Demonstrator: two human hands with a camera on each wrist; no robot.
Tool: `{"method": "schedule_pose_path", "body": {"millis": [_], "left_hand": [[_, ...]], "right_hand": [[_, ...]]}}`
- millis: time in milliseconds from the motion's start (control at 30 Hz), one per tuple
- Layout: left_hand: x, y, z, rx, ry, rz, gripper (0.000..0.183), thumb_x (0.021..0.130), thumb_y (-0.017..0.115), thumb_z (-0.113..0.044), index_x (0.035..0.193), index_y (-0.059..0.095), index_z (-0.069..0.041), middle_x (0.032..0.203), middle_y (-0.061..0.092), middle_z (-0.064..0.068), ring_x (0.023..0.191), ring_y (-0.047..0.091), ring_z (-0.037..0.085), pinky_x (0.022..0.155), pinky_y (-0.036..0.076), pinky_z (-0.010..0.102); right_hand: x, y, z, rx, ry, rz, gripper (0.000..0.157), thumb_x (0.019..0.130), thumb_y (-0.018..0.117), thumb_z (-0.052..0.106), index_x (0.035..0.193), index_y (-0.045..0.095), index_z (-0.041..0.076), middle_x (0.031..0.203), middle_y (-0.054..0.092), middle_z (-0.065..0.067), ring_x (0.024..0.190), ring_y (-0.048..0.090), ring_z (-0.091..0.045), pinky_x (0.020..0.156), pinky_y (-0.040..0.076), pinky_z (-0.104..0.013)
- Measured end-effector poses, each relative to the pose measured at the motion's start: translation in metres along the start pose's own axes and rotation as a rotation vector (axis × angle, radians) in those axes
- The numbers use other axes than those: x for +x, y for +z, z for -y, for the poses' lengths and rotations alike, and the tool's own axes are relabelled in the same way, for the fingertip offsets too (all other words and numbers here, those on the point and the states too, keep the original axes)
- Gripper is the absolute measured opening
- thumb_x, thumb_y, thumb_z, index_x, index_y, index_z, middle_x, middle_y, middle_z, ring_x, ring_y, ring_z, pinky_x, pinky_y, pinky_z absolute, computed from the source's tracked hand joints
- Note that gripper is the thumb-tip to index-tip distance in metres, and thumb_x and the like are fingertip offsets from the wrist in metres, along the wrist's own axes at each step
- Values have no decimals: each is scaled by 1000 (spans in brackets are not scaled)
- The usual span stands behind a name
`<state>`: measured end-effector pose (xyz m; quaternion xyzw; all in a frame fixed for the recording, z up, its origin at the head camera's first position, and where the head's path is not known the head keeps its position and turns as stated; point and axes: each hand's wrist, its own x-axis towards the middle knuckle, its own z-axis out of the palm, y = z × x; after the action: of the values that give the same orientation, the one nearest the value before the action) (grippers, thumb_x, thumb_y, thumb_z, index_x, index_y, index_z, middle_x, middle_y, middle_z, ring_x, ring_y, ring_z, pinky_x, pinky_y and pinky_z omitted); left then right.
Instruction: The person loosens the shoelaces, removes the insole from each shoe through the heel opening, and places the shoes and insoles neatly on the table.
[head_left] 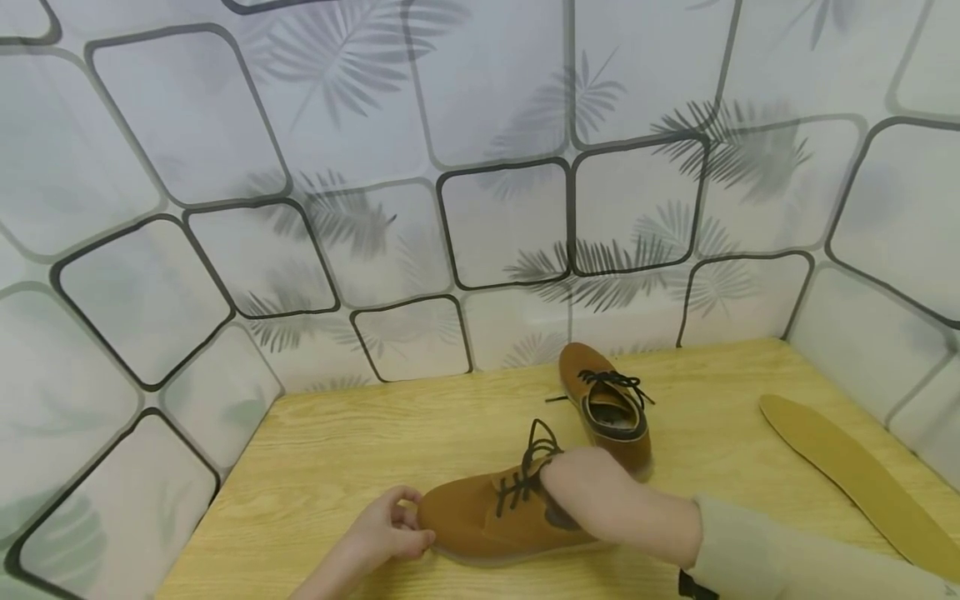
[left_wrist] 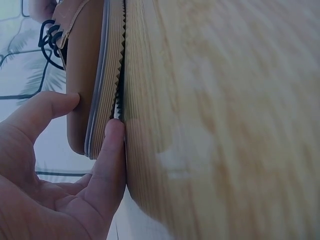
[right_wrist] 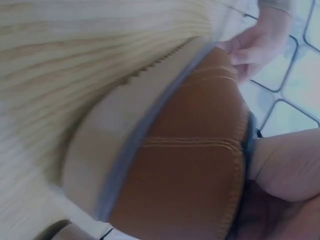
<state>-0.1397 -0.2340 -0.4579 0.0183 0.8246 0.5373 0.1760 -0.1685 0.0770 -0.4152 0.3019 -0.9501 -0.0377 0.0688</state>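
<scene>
A brown suede shoe (head_left: 487, 521) with black laces lies on its sole near the front of the wooden table (head_left: 360, 442). My left hand (head_left: 416, 527) pinches its toe; in the left wrist view the thumb and a finger of that left hand (left_wrist: 95, 114) clamp the toe and sole edge of the shoe (left_wrist: 82, 75). My right hand (head_left: 592, 487) reaches into the shoe's opening, fingers hidden inside. The right wrist view shows the shoe's heel (right_wrist: 190, 165) close up, my right hand (right_wrist: 285, 165) going into it, and the left hand (right_wrist: 255, 47) beyond.
A second matching shoe (head_left: 607, 404) stands just behind, toe toward the wall. A tan insole (head_left: 855, 475) lies flat at the right side of the table. Patterned panels (head_left: 480, 208) wall in the table at the back and both sides.
</scene>
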Motion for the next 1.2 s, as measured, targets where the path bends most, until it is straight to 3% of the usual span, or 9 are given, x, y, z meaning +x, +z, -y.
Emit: {"method": "schedule_pose_path", "body": {"millis": [167, 267, 567, 667, 933, 1067, 1133, 1200], "left_hand": [[0, 0, -1, -2, -2, 9, 55, 87, 78, -3, 134, 51, 6, 95, 70, 7, 80, 69, 14, 77, 62, 30], [-1, 0, -1, 0, 1, 5, 54, 86, 78, -3, 133, 52, 6, 95, 70, 7, 79, 69, 14, 77, 61, 30], [1, 1, -2, 20, 13, -9, 53, 87, 76, -1, 133, 52, 7, 94, 70, 7, 77, 68, 13, 75, 60, 29], [2, 2, -2, 21, 10, -14, 52, 87, 76, 0, 132, 52, 6, 94, 70, 7, 77, 68, 13, 74, 60, 29], [1, 0, -2, 22, 15, -2, 52, 87, 77, -1, 133, 53, 6, 94, 71, 7, 78, 69, 13, 75, 61, 29], [1, 0, -1, 19, 19, 0, 53, 87, 78, -1, 133, 52, 6, 95, 71, 8, 79, 69, 13, 76, 60, 29], [0, 0, -1, 22, 21, -3, 52, 87, 78, -1, 132, 53, 6, 95, 71, 8, 79, 68, 13, 76, 60, 29], [0, 0, -1, 21, 17, -4, 52, 87, 79, -1, 132, 53, 6, 95, 71, 8, 80, 68, 14, 76, 60, 29]], "right_hand": [[-3, 7, -2, -126, -95, -135, 29, 79, 88, 8, 70, 61, 15, 69, 66, 2, 64, 63, -15, 54, 59, -31], [-5, 9, -7, -156, -148, -175, 30, 79, 89, 9, 72, 61, 17, 67, 64, 4, 60, 61, -13, 50, 56, -29], [-2, -4, -26, 205, -185, -72, 39, 88, 75, 2, 63, 53, 22, 62, 53, 13, 56, 46, -2, 50, 44, -20], [-1, -8, -26, 214, -182, -52, 42, 88, 76, 1, 62, 51, 21, 61, 51, 13, 56, 43, -2, 50, 43, -20], [0, -10, -17, 40, -146, -65, 46, 80, 78, -2, 58, 45, 21, 60, 54, 10, 54, 46, -5, 45, 49, -27], [2, -11, -20, 131, -136, -64, 49, 80, 73, -5, 54, 41, 21, 54, 45, 11, 51, 37, -4, 43, 41, -23], [4, -12, -23, 218, -139, -53, 46, 82, 73, -4, 54, 45, 21, 54, 46, 12, 52, 36, -4, 44, 38, -21], [6, -12, -28, 312, -139, -25, 38, 84, 77, 0, 58, 57, 20, 58, 55, 14, 54, 45, -2, 47, 43, -21]]}}
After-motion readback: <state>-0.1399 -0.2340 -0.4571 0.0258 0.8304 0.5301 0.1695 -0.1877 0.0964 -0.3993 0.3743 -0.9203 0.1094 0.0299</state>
